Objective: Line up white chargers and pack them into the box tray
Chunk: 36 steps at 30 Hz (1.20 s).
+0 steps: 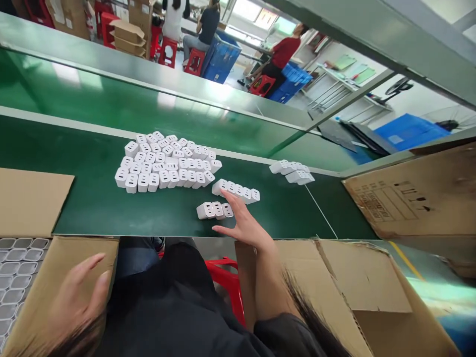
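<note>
Several white charger blocks (pixel 148 166), each with two dark port slots on top, stand packed together on the green table. Closer to me is a short row of three chargers (pixel 214 210), with a longer row (pixel 238 189) just behind it. My right hand (pixel 247 223) is beside the short row, thumb and fingers spread around its right end. Whether it touches a charger, I cannot tell. Down at the lower left, my left hand (pixel 80 292) is slightly blurred. Its fingers are apart with nothing in them, over a cardboard box flap (pixel 89 248).
A tray of clear compartments (pixel 17 282) sits at the left below a cardboard sheet (pixel 33 203). More chargers (pixel 292 171) stand at the right. An open carton (pixel 305 267) and a tilted carton (pixel 420 193) flank me on the right. People sit on red stools beyond.
</note>
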Each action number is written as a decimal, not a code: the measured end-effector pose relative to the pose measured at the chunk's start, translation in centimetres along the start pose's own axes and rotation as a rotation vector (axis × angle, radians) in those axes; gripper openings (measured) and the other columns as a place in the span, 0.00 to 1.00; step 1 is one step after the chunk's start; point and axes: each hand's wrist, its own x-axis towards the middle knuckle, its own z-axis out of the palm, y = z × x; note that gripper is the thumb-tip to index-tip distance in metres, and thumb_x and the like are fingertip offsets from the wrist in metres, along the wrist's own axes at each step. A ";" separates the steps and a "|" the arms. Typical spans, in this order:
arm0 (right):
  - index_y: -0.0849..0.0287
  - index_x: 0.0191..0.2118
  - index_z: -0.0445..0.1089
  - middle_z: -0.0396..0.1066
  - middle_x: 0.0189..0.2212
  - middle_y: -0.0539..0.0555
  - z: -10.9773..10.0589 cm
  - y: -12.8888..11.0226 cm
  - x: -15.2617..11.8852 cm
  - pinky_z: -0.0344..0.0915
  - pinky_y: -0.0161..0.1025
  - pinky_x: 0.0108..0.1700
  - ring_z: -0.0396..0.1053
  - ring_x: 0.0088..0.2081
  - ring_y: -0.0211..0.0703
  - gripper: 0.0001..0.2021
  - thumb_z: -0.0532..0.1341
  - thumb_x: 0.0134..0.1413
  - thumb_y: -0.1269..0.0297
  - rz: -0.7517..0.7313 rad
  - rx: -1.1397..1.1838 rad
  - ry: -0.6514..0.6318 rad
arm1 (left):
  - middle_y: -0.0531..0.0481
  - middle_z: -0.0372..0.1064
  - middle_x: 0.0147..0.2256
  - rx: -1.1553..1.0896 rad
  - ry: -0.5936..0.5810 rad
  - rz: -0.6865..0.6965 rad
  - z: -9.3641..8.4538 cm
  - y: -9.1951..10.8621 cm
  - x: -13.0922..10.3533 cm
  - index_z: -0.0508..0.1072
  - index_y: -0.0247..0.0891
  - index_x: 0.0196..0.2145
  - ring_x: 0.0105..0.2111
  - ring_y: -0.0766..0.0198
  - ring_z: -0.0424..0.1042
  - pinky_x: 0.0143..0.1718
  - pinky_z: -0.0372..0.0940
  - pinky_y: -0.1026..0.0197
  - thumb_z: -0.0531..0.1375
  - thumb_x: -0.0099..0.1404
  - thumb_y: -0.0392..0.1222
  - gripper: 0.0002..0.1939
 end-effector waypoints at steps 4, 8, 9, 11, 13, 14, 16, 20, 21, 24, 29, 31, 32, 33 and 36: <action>0.47 0.72 0.38 0.48 0.70 0.56 -0.1 2.5 -1.2 0.58 0.55 0.66 0.49 0.70 0.53 0.42 0.62 0.59 0.55 0.112 0.102 -0.119 | 0.50 0.69 0.56 -0.101 0.078 0.296 5.9 7.7 6.7 0.59 0.54 0.63 0.54 0.54 0.71 0.57 0.67 0.48 0.57 0.69 0.47 0.25; 0.50 0.70 0.50 0.60 0.65 0.57 0.2 3.3 -1.6 0.70 0.49 0.55 0.64 0.61 0.52 0.34 0.59 0.60 0.58 0.194 0.205 -0.074 | 0.42 0.65 0.59 -0.071 -0.070 0.580 10.1 14.0 12.5 0.60 0.43 0.62 0.59 0.54 0.65 0.60 0.64 0.52 0.57 0.70 0.53 0.27; 0.52 0.69 0.53 0.64 0.62 0.57 0.4 3.4 -1.6 0.72 0.47 0.52 0.67 0.57 0.51 0.32 0.59 0.60 0.58 0.205 0.236 -0.058 | 0.40 0.63 0.60 -0.035 -0.116 0.639 11.0 15.2 13.6 0.60 0.42 0.63 0.60 0.53 0.64 0.60 0.63 0.52 0.57 0.69 0.56 0.29; 0.55 0.67 0.57 0.70 0.56 0.58 0.9 3.6 -1.6 0.73 0.46 0.50 0.72 0.50 0.49 0.31 0.59 0.59 0.59 0.216 0.309 -0.025 | 0.37 0.61 0.62 0.058 -0.202 0.733 13.1 17.6 15.2 0.59 0.39 0.64 0.61 0.49 0.62 0.59 0.62 0.49 0.58 0.67 0.59 0.34; 0.55 0.68 0.56 0.72 0.53 0.57 1.5 3.9 -1.6 0.73 0.47 0.50 0.73 0.46 0.46 0.32 0.59 0.58 0.60 0.221 0.377 0.010 | 0.35 0.60 0.62 0.164 -0.278 0.786 15.2 19.6 16.2 0.59 0.37 0.64 0.61 0.45 0.62 0.57 0.62 0.48 0.58 0.66 0.62 0.37; 0.55 0.68 0.54 0.72 0.52 0.57 1.8 4.1 -1.6 0.73 0.47 0.51 0.74 0.44 0.45 0.33 0.59 0.58 0.61 0.223 0.405 0.024 | 0.34 0.61 0.61 0.215 -0.313 0.790 16.2 20.3 16.6 0.59 0.36 0.64 0.59 0.45 0.63 0.54 0.63 0.49 0.57 0.67 0.62 0.37; 0.54 0.70 0.51 0.72 0.52 0.56 2.3 4.4 -1.8 0.72 0.47 0.51 0.74 0.43 0.44 0.35 0.59 0.58 0.62 0.231 0.443 0.052 | 0.32 0.66 0.56 0.290 -0.379 0.769 17.8 21.4 17.2 0.61 0.33 0.62 0.53 0.47 0.68 0.47 0.65 0.51 0.53 0.69 0.61 0.34; 0.53 0.69 0.52 0.72 0.53 0.56 2.5 4.4 -2.1 0.72 0.47 0.52 0.74 0.44 0.43 0.34 0.59 0.59 0.62 0.196 0.474 0.093 | 0.36 0.73 0.45 0.185 -0.463 0.668 18.4 21.3 17.9 0.69 0.34 0.56 0.47 0.49 0.70 0.42 0.64 0.55 0.53 0.70 0.59 0.28; 0.52 0.69 0.52 0.72 0.54 0.56 2.4 4.1 -2.0 0.73 0.47 0.51 0.74 0.44 0.43 0.33 0.59 0.59 0.62 0.174 0.495 0.113 | 0.38 0.73 0.46 0.073 -0.458 0.593 18.0 21.0 18.0 0.69 0.35 0.55 0.47 0.50 0.70 0.43 0.64 0.56 0.56 0.68 0.60 0.28; 0.50 0.67 0.55 0.68 0.58 0.58 1.8 2.3 -1.4 0.75 0.46 0.47 0.73 0.45 0.44 0.30 0.61 0.61 0.60 0.071 0.574 0.248 | 0.43 0.74 0.46 -0.484 -0.417 0.171 16.0 19.5 17.6 0.72 0.39 0.51 0.45 0.54 0.73 0.44 0.66 0.58 0.58 0.65 0.65 0.29; 0.50 0.58 0.65 0.68 0.56 0.58 0.7 -3.6 2.2 0.73 0.47 0.51 0.70 0.53 0.48 0.21 0.64 0.60 0.63 -0.286 0.518 0.340 | 0.46 0.74 0.31 -1.381 -0.286 -0.517 11.5 16.6 15.2 0.72 0.35 0.43 0.28 0.62 0.73 0.29 0.68 0.61 0.56 0.59 0.75 0.37; 0.51 0.56 0.67 0.66 0.58 0.59 0.5 -6.6 4.3 0.71 0.49 0.55 0.67 0.56 0.49 0.19 0.64 0.60 0.63 -0.449 0.413 0.291 | 0.48 0.74 0.31 -1.521 -0.262 -0.550 9.9 15.5 13.9 0.72 0.35 0.42 0.27 0.64 0.73 0.28 0.69 0.63 0.56 0.60 0.73 0.34; 0.52 0.54 0.68 0.66 0.58 0.59 0.6 -8.1 5.3 0.69 0.50 0.57 0.66 0.57 0.50 0.17 0.64 0.60 0.63 -0.524 0.347 0.263 | 0.48 0.75 0.32 -1.561 -0.233 -0.550 9.2 15.0 13.1 0.73 0.36 0.41 0.28 0.65 0.74 0.29 0.69 0.64 0.56 0.61 0.72 0.33; 0.53 0.52 0.70 0.65 0.59 0.59 0.7 -9.7 6.3 0.68 0.51 0.58 0.66 0.58 0.51 0.14 0.63 0.61 0.62 -0.598 0.283 0.235 | 0.47 0.75 0.33 -1.585 -0.185 -0.549 8.6 14.4 12.3 0.73 0.36 0.42 0.30 0.65 0.75 0.31 0.70 0.65 0.57 0.61 0.71 0.32; 0.56 0.42 0.74 0.65 0.59 0.60 1.6 -13.9 8.6 0.67 0.52 0.59 0.65 0.58 0.52 0.07 0.59 0.62 0.67 -0.821 0.150 0.127 | 0.46 0.77 0.36 -1.513 -0.038 -0.502 6.7 12.0 9.6 0.73 0.36 0.46 0.33 0.62 0.76 0.33 0.70 0.63 0.57 0.61 0.72 0.35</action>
